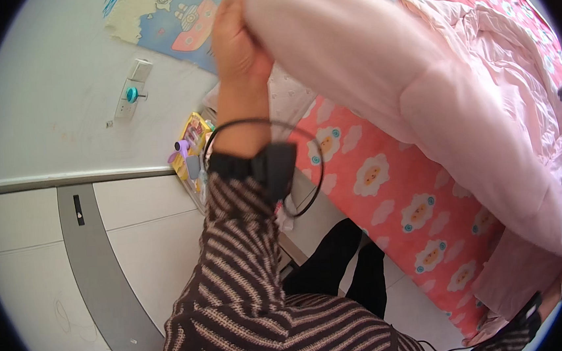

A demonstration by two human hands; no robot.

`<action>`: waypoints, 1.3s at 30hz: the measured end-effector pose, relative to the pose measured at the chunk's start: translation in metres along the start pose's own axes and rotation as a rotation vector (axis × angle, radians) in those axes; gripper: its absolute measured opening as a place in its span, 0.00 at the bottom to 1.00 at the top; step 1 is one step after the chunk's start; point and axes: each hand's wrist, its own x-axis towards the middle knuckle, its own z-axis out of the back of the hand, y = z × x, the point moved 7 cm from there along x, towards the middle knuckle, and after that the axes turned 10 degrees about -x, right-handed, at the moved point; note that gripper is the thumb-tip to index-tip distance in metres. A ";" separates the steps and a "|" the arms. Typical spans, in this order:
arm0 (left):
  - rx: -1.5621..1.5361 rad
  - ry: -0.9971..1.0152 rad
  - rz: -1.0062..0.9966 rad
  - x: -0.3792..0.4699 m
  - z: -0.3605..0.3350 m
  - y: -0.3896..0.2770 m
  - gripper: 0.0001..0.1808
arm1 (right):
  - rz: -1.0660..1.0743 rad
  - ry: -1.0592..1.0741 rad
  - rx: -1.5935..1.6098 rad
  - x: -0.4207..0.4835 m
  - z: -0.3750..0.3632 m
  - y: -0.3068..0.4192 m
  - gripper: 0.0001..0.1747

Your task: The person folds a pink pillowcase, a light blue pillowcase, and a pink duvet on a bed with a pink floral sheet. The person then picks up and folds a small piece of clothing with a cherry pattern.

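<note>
My left hand point(240, 42) is raised at the top of the head view and grips one end of a thick pink quilt point(350, 46). From there the quilt stretches as a puffy, slightly blurred roll above the bed to the lower right. At the right rim is my right hand point(561, 279), partly cut off, at the quilt's other end; the quilt runs taut into it, but its fingers are mostly hidden. Beneath lies a coral bed sheet point(372, 175) printed with sheep faces and clouds. A flap of pink fabric point(521, 270) hangs near my right hand.
More crumpled pink bedding point(494, 50) lies farther across the bed. A wall socket point(126, 101) has a teal plug-in item. White cabinet panels point(153, 250) are on the left. Beside the bed, a yellow box point(193, 133) stands near a purple item point(182, 146). A black cable loops around my left wrist.
</note>
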 end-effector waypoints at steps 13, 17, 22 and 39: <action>0.477 -0.624 0.923 -0.310 0.212 0.246 0.44 | -0.437 0.448 -0.670 -0.054 0.121 -0.332 0.18; 0.410 -1.062 1.105 -0.398 0.236 0.259 0.46 | -0.764 0.174 -0.702 -0.135 0.174 -0.373 0.18; -0.094 -0.888 1.083 -0.398 0.222 0.313 0.41 | -0.731 0.465 -0.785 -0.197 0.126 -0.364 0.15; -0.327 -0.566 0.661 -0.223 0.079 0.135 0.31 | -1.054 0.095 -0.352 -0.269 0.111 -0.343 0.51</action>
